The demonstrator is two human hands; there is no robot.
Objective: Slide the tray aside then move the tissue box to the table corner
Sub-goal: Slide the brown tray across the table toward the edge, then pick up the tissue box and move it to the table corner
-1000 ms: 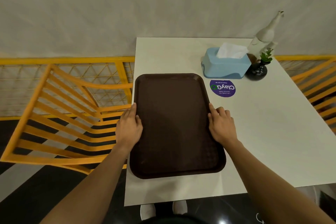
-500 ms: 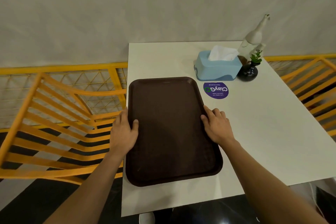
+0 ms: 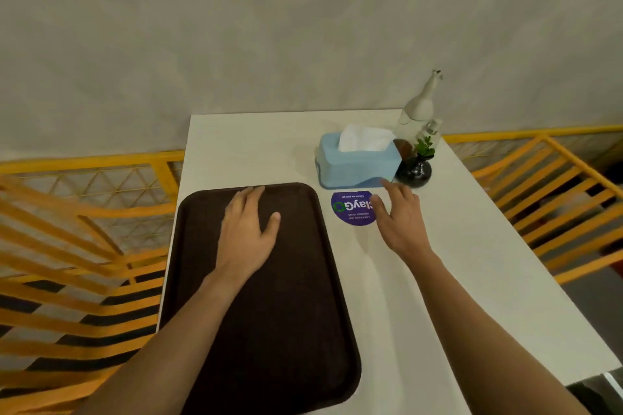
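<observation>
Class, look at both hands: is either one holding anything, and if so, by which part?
Nothing is held. The left hand lies open above the tray; the right hand reaches open toward the tissue box, not gripping it.

white bench (image 3: 472,263) against grey wall (image 3: 303,27). purple round sticker (image 3: 352,210) stuck on top, text upside down. small dark vase (image 3: 414,172) w/ green sprig (image 3: 424,147) near far right corner, pale bottle (image 3: 418,108) right behind it. yellow chairs both sides: left (image 3: 77,246), right (image 3: 553,199)
</observation>
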